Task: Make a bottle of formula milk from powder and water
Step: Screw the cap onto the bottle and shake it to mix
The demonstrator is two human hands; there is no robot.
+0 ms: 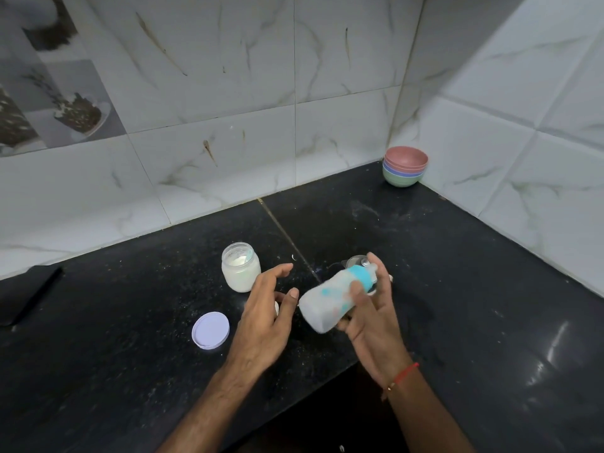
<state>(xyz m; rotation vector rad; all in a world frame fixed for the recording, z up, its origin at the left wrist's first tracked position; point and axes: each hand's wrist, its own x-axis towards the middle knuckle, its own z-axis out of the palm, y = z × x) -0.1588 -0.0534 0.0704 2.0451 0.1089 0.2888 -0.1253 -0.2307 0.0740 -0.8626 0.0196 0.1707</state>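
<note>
A baby bottle (330, 300) with a blue collar and cloudy white contents lies tilted in my right hand (372, 315), teat end pointing up and away; it is blurred. My left hand (266, 313) hovers just left of the bottle's base, fingers spread, holding nothing. An uncapped glass jar (241, 271) of white powder stands on the black counter behind my left hand. Its pale lilac lid (210, 330) lies flat on the counter to the front left of the jar.
A stack of coloured bowls (404, 170) sits in the back right corner against the tiled walls. A clear rounded object (354, 260) lies behind the bottle. A dark flat object (26, 295) rests at the left edge. The counter's front edge (313, 384) steps inward below my hands.
</note>
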